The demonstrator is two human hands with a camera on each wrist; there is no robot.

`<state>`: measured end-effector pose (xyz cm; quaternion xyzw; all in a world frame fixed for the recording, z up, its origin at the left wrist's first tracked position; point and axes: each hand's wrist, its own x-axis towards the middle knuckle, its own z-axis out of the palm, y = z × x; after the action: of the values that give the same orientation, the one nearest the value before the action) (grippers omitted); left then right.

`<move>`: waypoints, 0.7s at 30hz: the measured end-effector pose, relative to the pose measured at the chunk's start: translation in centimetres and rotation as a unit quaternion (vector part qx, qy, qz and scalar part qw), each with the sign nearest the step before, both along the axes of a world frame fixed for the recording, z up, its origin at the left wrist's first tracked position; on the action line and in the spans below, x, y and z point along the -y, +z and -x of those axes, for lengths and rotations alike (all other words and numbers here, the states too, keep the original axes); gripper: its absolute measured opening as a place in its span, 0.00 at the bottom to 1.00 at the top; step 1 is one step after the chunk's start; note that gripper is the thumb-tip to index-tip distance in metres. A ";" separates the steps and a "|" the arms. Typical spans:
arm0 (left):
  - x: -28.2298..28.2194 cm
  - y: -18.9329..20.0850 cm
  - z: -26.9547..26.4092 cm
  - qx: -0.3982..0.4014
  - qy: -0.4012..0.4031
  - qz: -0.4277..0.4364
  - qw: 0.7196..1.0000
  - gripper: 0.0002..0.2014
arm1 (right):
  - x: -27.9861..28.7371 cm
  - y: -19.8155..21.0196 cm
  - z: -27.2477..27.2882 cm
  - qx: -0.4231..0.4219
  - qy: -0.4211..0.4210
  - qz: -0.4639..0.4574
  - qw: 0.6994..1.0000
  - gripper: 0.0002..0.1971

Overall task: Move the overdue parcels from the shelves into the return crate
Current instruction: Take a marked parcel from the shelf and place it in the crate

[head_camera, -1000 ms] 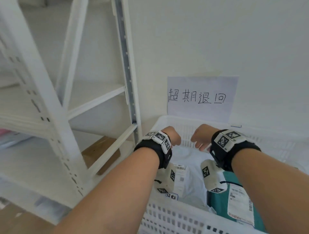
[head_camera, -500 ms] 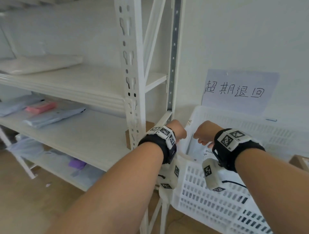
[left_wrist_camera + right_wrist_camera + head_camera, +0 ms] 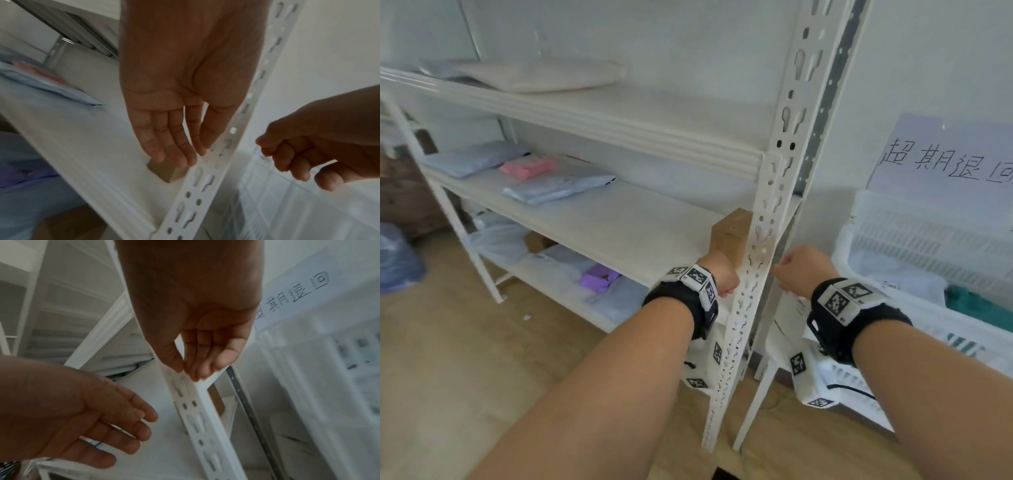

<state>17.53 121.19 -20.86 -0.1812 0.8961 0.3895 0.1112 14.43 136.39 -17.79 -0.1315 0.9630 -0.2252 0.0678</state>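
Observation:
My left hand (image 3: pixel 722 278) hangs empty with straight fingers (image 3: pixel 176 149) over the right end of the middle shelf, just above a brown cardboard box (image 3: pixel 731 236). My right hand (image 3: pixel 799 270) is empty too, fingers (image 3: pixel 202 360) loosely curled, right of the shelf upright (image 3: pixel 763 240). On the middle shelf lie a pink parcel (image 3: pixel 527 167) and grey-blue parcels (image 3: pixel 558 188). A white parcel (image 3: pixel 544 73) lies on the top shelf and a purple one (image 3: pixel 599 277) on the bottom shelf. The white return crate (image 3: pixel 928 236) stands at the right with a white parcel (image 3: pixel 893 270) and a green parcel (image 3: pixel 976 308) inside.
A handwritten paper sign (image 3: pixel 941 161) hangs on the wall above the crate. The perforated upright stands between my two hands. A blue bag (image 3: pixel 397 260) and a dark brown pile (image 3: pixel 400 192) sit on the wooden floor at far left.
The view has swung left from the crate to the shelves. Both empty hands have moved from over the crate to either side of the shelf upright.

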 end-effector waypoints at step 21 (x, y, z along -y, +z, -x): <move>18.4 -6.2 4.3 0.050 0.037 0.050 0.997 0.11 | 20.4 -6.9 7.0 0.001 0.060 -0.009 0.998 0.17</move>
<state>13.28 102.80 -27.08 -0.2385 0.9004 0.3389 0.1328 7.39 116.00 -24.69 -0.1878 0.9553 -0.2126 0.0834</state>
